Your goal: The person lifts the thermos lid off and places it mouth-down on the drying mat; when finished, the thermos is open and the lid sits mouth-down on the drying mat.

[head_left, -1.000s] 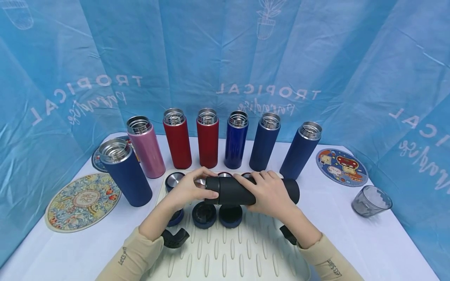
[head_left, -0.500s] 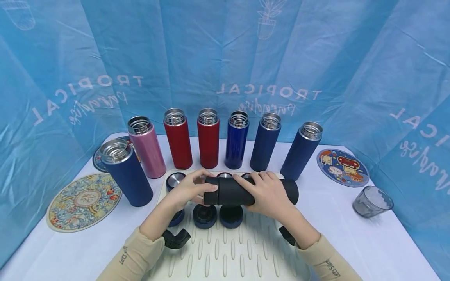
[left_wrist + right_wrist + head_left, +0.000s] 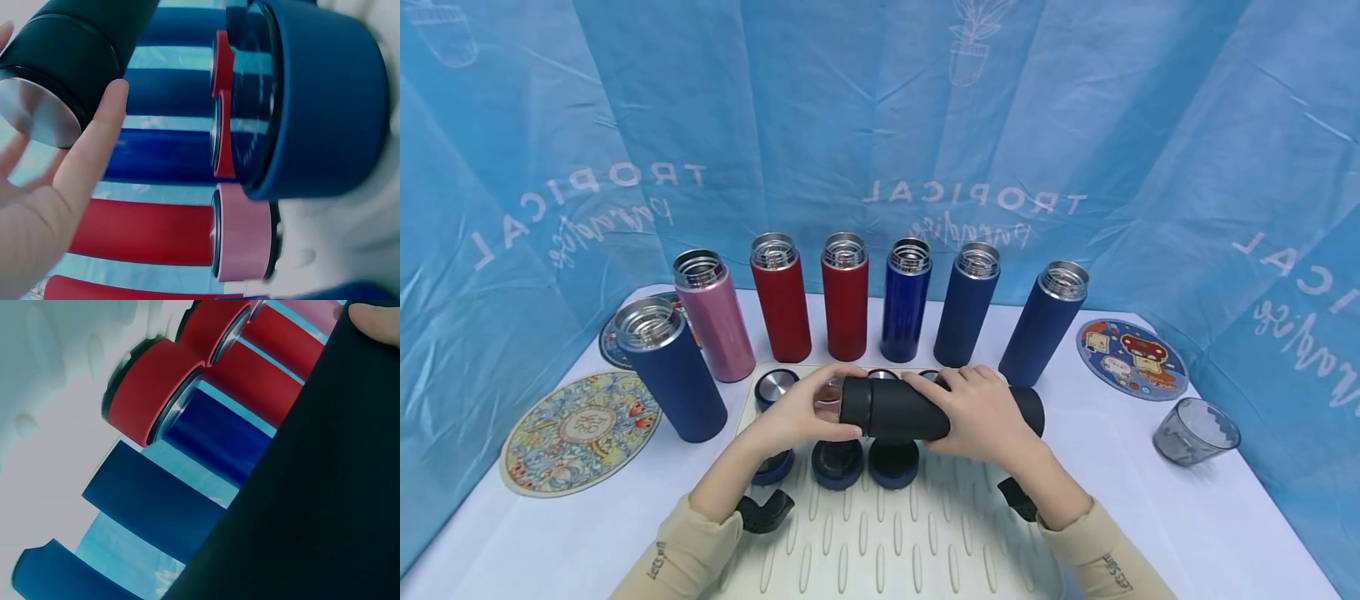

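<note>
A black thermos bottle (image 3: pixel 906 408) lies sideways in the air above the cream ridged mat (image 3: pixel 898 542). My right hand (image 3: pixel 973 412) holds its body from above, near the base end. At the other end my left hand (image 3: pixel 805 408) spans the black lid (image 3: pixel 855 407), thumb at the near side and fingers at the far side. In the left wrist view the lid's shiny metal top (image 3: pixel 37 112) faces the palm, and a fingertip touches the rim. Below the bottle stand dark blue lids (image 3: pixel 837 462) on the mat. A pink lid (image 3: pixel 244 231) and red lids (image 3: pixel 153 390) stand behind them.
Several lidless bottles stand along the back: a pink one (image 3: pixel 715 321), red ones (image 3: pixel 780 308) and blue ones (image 3: pixel 966 308). A wide blue bottle (image 3: pixel 673 371) is at left. Round coasters (image 3: pixel 580 433) lie at both sides. A grey glass (image 3: pixel 1195 429) stands at right.
My left hand has turned about the lid: its thumb rose along the lid, then came down to the lower near edge. My right hand and the bottle have hardly moved.
</note>
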A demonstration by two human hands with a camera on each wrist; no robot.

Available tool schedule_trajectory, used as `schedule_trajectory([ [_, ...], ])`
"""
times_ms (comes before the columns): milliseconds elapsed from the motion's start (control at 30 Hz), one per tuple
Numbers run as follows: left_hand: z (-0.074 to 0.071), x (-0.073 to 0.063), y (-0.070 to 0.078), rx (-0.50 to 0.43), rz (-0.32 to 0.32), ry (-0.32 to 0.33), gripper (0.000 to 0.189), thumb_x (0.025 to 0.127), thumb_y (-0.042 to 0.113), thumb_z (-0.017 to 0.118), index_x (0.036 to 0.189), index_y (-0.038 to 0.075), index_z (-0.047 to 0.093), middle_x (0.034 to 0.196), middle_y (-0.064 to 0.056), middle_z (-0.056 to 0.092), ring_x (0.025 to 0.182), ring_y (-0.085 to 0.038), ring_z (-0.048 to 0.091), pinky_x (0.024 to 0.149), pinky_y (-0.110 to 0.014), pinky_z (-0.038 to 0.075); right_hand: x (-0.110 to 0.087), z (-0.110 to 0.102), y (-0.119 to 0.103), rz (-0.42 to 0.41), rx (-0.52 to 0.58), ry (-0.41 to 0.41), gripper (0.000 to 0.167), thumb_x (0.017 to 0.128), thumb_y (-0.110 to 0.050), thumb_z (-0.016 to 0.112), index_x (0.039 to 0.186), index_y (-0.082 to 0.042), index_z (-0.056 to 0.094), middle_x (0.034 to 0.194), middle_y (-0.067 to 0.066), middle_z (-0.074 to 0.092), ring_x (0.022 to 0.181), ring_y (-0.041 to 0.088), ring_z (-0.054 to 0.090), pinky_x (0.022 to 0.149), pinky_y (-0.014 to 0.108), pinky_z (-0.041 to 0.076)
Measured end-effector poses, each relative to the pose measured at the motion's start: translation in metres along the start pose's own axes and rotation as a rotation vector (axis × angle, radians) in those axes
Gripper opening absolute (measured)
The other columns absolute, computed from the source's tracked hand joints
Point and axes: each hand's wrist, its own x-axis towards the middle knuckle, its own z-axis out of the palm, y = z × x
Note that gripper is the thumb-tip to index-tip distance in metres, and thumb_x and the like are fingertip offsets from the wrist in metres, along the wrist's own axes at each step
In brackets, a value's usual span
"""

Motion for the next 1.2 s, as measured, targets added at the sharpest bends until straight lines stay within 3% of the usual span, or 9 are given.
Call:
schedule_trajectory([
  [100, 0.0015, -0.0009, 0.0002, 0.053, 0.085, 0.028, 0.066, 0.071, 0.014, 0.079, 0.129, 0.015, 0.048, 0.122, -0.009, 0.053, 0.104, -0.029, 0.057, 0.082, -0.030, 0.052, -0.0016, 0.0018, 0.0009, 0.013, 0.012, 0.004, 0.082, 0.057, -0.049, 0.079, 0.131, -0.030, 0.050, 0.099, 0.006, 0.064, 0.083, 0.025, 0.061, 0.076, 0.039, 0.048],
  [300, 0.0022, -0.0010, 0.0018, 0.079, 0.085, 0.095, 0.062, 0.068, 0.015, 0.081, 0.124, 0.015, 0.054, 0.112, -0.010, 0.059, 0.090, -0.026, 0.061, 0.075, -0.031, 0.054, -0.0012, 0.0005, -0.0014, 0.016, 0.008, 0.011, 0.083, 0.056, -0.048, 0.079, 0.132, -0.029, 0.049, 0.100, 0.006, 0.064, 0.083, 0.026, 0.060, 0.075, 0.039, 0.048],
  [400, 0.0031, -0.0002, 0.0021, 0.040, 0.042, 0.095, 0.059, 0.070, 0.016, 0.080, 0.123, 0.014, 0.054, 0.110, -0.012, 0.058, 0.085, -0.024, 0.062, 0.074, -0.033, 0.055, -0.0013, -0.0004, -0.0017, 0.012, -0.009, 0.018, 0.083, 0.057, -0.048, 0.079, 0.132, -0.029, 0.049, 0.099, 0.007, 0.063, 0.082, 0.025, 0.060, 0.075, 0.039, 0.048],
  [667, 0.0064, 0.0021, 0.0060, -0.156, -0.144, 0.105, 0.049, 0.080, 0.018, 0.072, 0.124, 0.009, 0.052, 0.111, -0.021, 0.053, 0.085, -0.026, 0.064, 0.066, -0.042, 0.056, -0.0008, 0.0003, -0.0017, -0.014, -0.067, 0.055, 0.081, 0.059, -0.050, 0.078, 0.131, -0.028, 0.050, 0.098, 0.007, 0.063, 0.082, 0.026, 0.059, 0.076, 0.039, 0.048],
  [900, 0.0072, 0.0035, 0.0095, -0.185, -0.252, 0.100, 0.049, 0.084, 0.021, 0.067, 0.127, 0.007, 0.047, 0.107, -0.025, 0.050, 0.083, -0.029, 0.066, 0.065, -0.042, 0.055, 0.0000, 0.0002, -0.0027, -0.026, -0.086, 0.072, 0.081, 0.059, -0.050, 0.079, 0.131, -0.028, 0.050, 0.098, 0.007, 0.063, 0.082, 0.027, 0.059, 0.076, 0.039, 0.048],
  [1033, 0.0047, 0.0026, 0.0077, -0.191, -0.227, 0.027, 0.059, 0.086, 0.024, 0.066, 0.135, 0.011, 0.037, 0.118, -0.026, 0.048, 0.093, -0.033, 0.063, 0.071, -0.044, 0.055, -0.0001, 0.0008, -0.0027, -0.024, -0.093, 0.063, 0.082, 0.059, -0.050, 0.079, 0.132, -0.029, 0.049, 0.098, 0.008, 0.064, 0.082, 0.028, 0.060, 0.077, 0.040, 0.048],
  [1200, 0.0008, -0.0003, 0.0056, -0.095, -0.113, -0.032, 0.074, 0.078, 0.018, 0.074, 0.139, 0.021, 0.032, 0.133, -0.015, 0.040, 0.117, -0.036, 0.049, 0.087, -0.043, 0.050, -0.0002, 0.0004, -0.0023, -0.010, -0.085, 0.052, 0.081, 0.059, -0.053, 0.078, 0.131, -0.030, 0.049, 0.099, 0.008, 0.064, 0.083, 0.027, 0.060, 0.077, 0.039, 0.048],
])
